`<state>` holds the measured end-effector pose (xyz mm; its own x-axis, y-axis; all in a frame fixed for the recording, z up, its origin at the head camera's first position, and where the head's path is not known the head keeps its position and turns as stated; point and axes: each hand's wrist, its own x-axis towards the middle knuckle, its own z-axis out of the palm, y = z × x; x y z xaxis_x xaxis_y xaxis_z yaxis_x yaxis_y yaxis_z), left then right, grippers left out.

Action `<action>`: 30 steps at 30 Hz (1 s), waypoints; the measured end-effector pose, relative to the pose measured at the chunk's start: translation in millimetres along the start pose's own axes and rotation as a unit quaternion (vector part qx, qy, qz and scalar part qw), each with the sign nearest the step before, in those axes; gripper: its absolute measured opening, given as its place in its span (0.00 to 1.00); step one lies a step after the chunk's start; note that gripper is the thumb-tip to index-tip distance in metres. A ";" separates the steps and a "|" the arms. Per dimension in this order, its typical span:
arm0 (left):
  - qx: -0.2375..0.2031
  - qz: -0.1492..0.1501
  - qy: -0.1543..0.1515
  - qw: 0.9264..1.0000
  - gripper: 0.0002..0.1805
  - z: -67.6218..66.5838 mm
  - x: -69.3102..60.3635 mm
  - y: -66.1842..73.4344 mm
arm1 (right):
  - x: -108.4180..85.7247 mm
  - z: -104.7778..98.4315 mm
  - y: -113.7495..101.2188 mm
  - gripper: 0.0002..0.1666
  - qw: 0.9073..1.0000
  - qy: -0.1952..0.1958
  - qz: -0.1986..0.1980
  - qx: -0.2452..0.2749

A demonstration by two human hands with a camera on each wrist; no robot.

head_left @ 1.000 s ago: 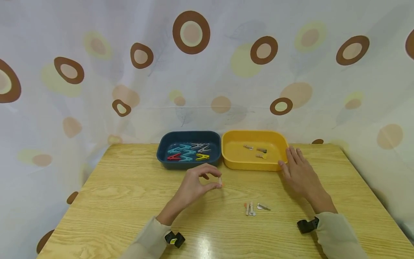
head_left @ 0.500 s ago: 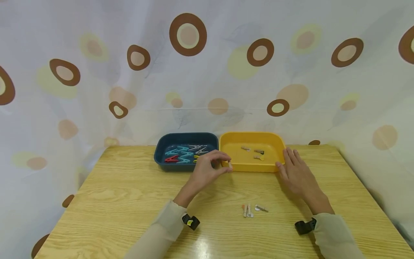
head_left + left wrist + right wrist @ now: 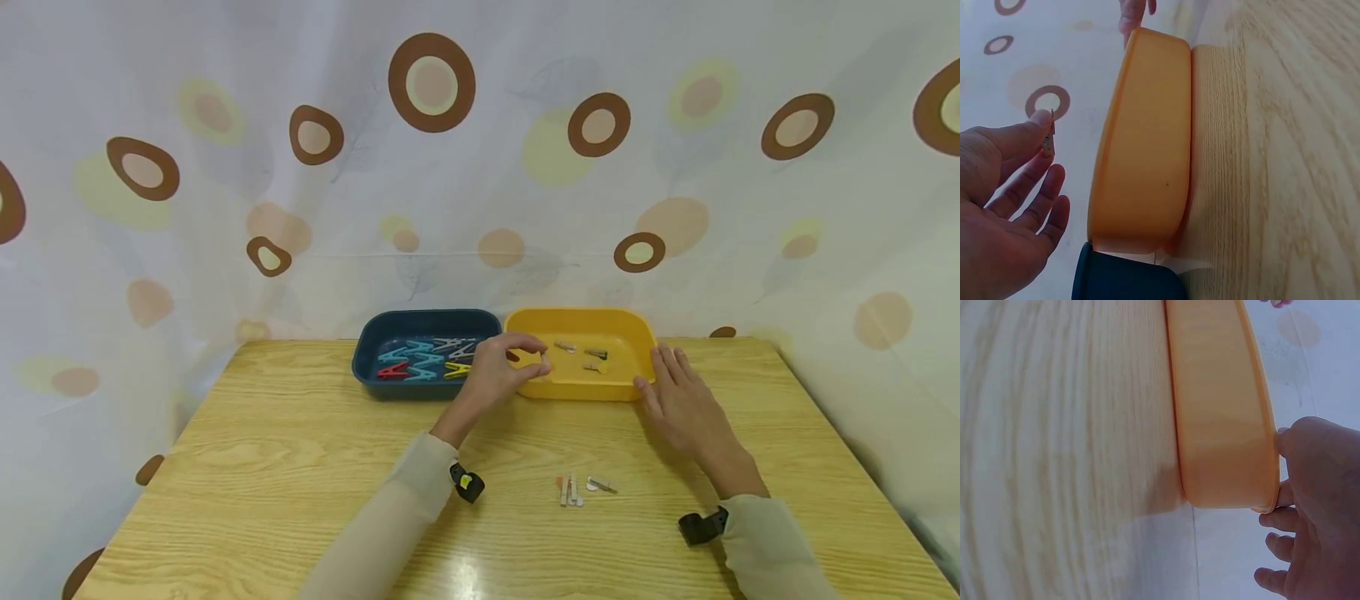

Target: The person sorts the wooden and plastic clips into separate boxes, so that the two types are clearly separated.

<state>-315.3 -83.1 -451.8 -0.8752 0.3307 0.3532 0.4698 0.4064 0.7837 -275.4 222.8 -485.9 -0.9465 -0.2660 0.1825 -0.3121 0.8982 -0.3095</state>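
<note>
My left hand (image 3: 495,368) is over the left part of the yellow tray (image 3: 588,390), pinching a small wooden clothespin (image 3: 1048,145) between thumb and index finger. In the left wrist view its other fingers are loosely bent. Most of the clothespin is hidden by the fingertips in the head view. My right hand (image 3: 686,412) touches the tray's right front corner, thumb at the front rim and nearly straight fingers along the right side. Three small clothespins lie inside the tray, among them a dark-ended clothespin (image 3: 597,353) and a yellow-ended clothespin (image 3: 596,367).
Against the yellow tray's left side stands a dark blue tray (image 3: 420,390) with several larger plastic clothespins, such as a red clothespin (image 3: 393,370). Small wooden clothespins (image 3: 564,492) lie on the wooden table (image 3: 300,467) in front. A patterned cloth (image 3: 337,217) hangs behind.
My left hand has carried the small clothespin from above the table, forward and right, to over the yellow tray. The right hand stays at the tray's corner.
</note>
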 end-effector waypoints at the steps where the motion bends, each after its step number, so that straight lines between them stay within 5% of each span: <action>1: 0.001 -0.001 -0.003 1.000 0.13 1.3 2.5 -1.1 | -0.4 0.2 -0.6 0.43 1.000 0.000 0.000 0.001; 17: 0.039 -0.031 -0.069 0.996 0.15 21.4 40.5 -13.3 | -0.8 0.5 0.2 0.43 1.000 0.001 -0.001 -0.001; 30: 0.092 -0.045 -0.101 0.990 0.14 30.5 56.5 -14.6 | -1.0 0.0 1.2 0.43 1.000 0.001 -0.001 0.006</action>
<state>-368.1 -44.4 -458.9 -0.8826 0.4413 0.1620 0.4196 0.5843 0.6946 -274.8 224.1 -486.5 -0.9458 -0.2676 0.1841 -0.3152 0.8930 -0.3211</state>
